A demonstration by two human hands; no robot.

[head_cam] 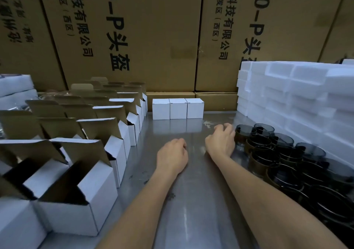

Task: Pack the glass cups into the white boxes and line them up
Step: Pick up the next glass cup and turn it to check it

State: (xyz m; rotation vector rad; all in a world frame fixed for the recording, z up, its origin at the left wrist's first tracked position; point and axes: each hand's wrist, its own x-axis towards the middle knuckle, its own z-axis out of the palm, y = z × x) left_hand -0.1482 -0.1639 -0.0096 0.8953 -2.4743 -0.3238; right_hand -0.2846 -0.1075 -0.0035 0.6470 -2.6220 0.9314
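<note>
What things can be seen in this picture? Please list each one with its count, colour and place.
closed boxes: three, white, side by side in a row at the far middle of the table.
open boxes: many, white outside and brown inside, flaps up, in rows along the left side.
glass cups: many, dark smoky grey, crowded together on the right side; exact count cannot be told.
foam blocks: many, white, stacked at the far right behind the cups; a few more at the far left.
large cartons: several, brown with black print, standing behind the table.
table: one, shiny grey metal.
left hand: loosely closed, empty, at the table's middle.
right hand: fingers curled, empty, beside the cups.
</note>
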